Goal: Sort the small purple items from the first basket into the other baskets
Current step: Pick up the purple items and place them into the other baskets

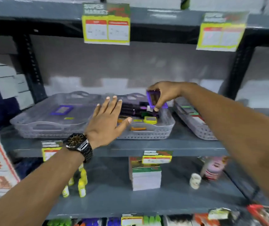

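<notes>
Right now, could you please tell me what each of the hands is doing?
Left hand: open, fingers spread, holding nothing, in front of the middle basket.
Right hand: closed on a small purple item, above the same basket.

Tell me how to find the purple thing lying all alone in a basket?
Look at the middle grey shelf, where three grey baskets sit side by side. Go to the left basket, beside the open left hand. The flat purple item lies there nearly alone, unlike the crowded middle basket or the purple one pinched in the right hand.
</notes>
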Motion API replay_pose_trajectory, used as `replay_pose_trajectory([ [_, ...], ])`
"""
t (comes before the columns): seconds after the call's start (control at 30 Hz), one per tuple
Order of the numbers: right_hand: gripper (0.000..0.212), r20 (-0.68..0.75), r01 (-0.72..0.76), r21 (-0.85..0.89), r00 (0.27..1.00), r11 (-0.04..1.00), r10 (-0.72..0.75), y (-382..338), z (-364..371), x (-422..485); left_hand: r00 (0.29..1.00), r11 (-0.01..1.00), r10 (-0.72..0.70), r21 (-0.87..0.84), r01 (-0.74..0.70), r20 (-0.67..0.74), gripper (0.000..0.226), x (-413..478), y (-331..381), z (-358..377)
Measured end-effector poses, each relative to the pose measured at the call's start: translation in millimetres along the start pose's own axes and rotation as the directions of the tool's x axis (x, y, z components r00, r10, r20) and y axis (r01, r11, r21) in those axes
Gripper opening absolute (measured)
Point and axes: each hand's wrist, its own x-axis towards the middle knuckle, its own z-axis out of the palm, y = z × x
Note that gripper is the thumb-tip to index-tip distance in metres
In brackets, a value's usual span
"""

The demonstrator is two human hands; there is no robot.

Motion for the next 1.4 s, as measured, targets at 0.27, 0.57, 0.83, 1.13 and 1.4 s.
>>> replay_pose_trajectory([
  [0.27,0.049,0.064,-0.14,0.065,0.989,0.988,0.136,136,-8,-98,0.997,0.997,0.074,-0.013,-0.074,0.005,0.086,36,99,51],
  [0.57,0.092,0.213,-0.287,0.007,0.937,0.958,0.279,226,-7,-142,0.978,0.982,0.181,0.068,-0.175,-0.1,0.084,56,190,82],
  [0.83,0.095,0.411,-0.32,-0.076,0.853,0.944,0.322,242,23,-131,0.989,0.981,0.136,0.15,-0.126,-0.058,0.083,47,202,95],
  [1.13,0.104,0.413,-0.287,-0.224,0.838,0.931,0.358,242,32,-122,0.987,0.97,0.158,0.19,-0.15,-0.028,0.081,32,193,89],
  [1.4,0.08,0.208,-0.143,-0.09,0.965,0.986,0.159,195,-3,-92,0.985,0.971,0.137,0.213,-0.112,-0.106,0.078,28,167,59],
])
